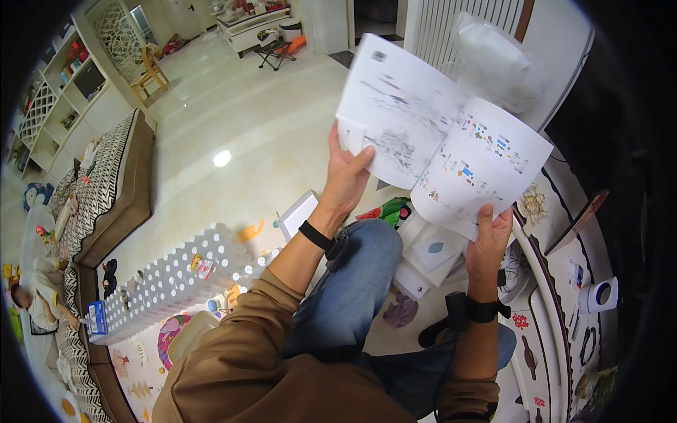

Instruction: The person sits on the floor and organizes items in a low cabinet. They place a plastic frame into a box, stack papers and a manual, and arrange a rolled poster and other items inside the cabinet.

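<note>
An open paper booklet point(407, 106) is held up in front of me, its pages spread wide. The left page bears blurred grey drawings; small coloured pictures and printing fill the right page point(465, 164). My left hand point(346, 172) grips the lower left edge, with the thumb on top of the page. At the lower right corner, my right hand point(492, 238) pinches the paper between thumb and fingers. Below the booklet, white boxes and papers point(436, 248) lie on the floor near my knee.
Clear plastic bottles point(180, 269) with white caps stand in rows at left. A white cabinet point(529, 328) curves along my right, with a white round device point(597, 296) on top. A person point(45, 306) is on the patterned sofa point(74, 338). Purple cloth point(401, 311) lies by my feet.
</note>
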`<state>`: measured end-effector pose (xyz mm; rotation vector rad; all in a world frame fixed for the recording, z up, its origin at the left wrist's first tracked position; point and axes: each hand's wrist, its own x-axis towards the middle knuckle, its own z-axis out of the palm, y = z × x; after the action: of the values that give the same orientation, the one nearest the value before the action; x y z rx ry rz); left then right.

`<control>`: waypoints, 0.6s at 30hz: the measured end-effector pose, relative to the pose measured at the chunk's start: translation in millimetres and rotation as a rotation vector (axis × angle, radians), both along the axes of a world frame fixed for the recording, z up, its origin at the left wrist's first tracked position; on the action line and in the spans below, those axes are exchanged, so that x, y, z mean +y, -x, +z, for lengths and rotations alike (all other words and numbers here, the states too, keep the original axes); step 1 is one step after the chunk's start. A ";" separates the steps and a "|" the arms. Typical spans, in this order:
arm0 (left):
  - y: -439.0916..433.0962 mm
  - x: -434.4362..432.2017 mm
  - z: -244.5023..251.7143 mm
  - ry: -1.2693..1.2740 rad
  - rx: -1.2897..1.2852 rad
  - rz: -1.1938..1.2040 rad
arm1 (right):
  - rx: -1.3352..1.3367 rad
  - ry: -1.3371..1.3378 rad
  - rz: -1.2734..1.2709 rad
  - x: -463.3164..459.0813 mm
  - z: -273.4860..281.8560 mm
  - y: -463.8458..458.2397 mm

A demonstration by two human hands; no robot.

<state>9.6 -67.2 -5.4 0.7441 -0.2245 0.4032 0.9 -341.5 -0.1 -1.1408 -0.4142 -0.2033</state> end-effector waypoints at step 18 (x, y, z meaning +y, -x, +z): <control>-2.4 -25.2 -10.5 -0.014 0.101 0.200 | 0.000 -0.076 0.254 -15.0 -0.3 5.4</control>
<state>12.0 -92.4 -15.9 0.8015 -0.0580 0.5526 -4.5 -356.5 -0.4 -1.0030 -0.5428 0.0031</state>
